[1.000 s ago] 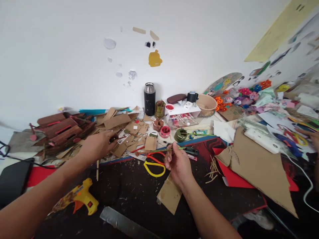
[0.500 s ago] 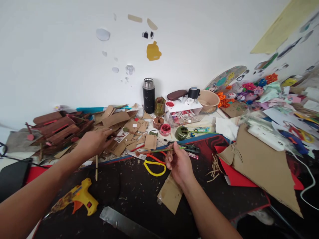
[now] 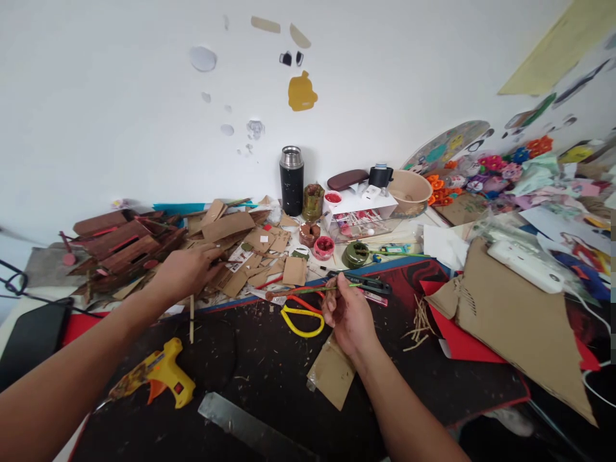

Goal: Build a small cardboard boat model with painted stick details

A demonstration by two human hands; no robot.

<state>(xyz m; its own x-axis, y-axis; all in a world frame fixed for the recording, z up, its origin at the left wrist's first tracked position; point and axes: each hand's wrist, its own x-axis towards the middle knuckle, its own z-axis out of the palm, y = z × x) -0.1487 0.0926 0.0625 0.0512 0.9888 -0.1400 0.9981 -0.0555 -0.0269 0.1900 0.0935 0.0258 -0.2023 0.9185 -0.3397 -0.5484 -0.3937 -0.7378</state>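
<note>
My left hand (image 3: 185, 272) reaches over the pile of cardboard scraps (image 3: 228, 228). Its fingers are bent together at the scraps, and what is between them is hidden. In my right hand (image 3: 350, 311), thumb and fingers pinch a thin green stick (image 3: 308, 290) with a reddish-brown end pointing left. Just below the stick lie scissors (image 3: 303, 321) with yellow and orange handles. A dark green utility knife (image 3: 368, 283) rests behind the right hand, partly covered. Under the right wrist is a flat cardboard piece (image 3: 332, 375).
A yellow glue gun (image 3: 166, 372) and a clear ruler (image 3: 240, 420) lie in front. Brown model pieces (image 3: 122, 240) are heaped left. Behind stand a black flask (image 3: 291, 183) and paint pots, including a green one (image 3: 356, 255). A large cardboard sheet (image 3: 514, 327) lies right.
The view has swung slightly, so everything sits a little further right and mostly higher. Both hands keep nearly the same place and pose, the green stick still in the right one.
</note>
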